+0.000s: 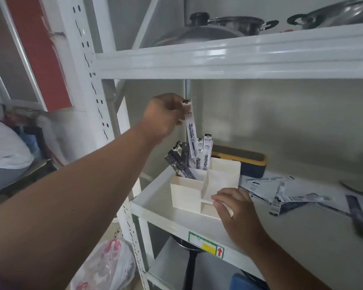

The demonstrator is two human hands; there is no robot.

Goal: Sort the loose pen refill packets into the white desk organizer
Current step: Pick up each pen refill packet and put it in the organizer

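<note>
Our left hand point(164, 116) has its grip closed by the fingertips on the top end of one long, narrow white-and-dark printed pen refill packet point(190, 130), which hangs nearly upright with its lower end dipping among the packets already standing in the far-left compartment of the white plastic desk organizer point(187, 191). Our right hand point(237, 212) rests on the organizer's near-right corner, fingers curled over the low front wall, steadying it; whether it holds anything else we cannot tell. The organizer sits at the left end of the white metal shelf point(155, 208), close to its near edge. We judge that we are in the middle of placing: this packet is over its slot but not yet released. The next move, as we see it, calls for lowering it straight down beside the bunch of standing packets point(189, 160) without knocking them over, then opening the fingers. After that, work remains: several loose packets point(285, 195) lie scattered flat on the shelf to the right of the organizer, in front of a dark case with a yellow edge point(249, 162), and we would reach there next.
</note>
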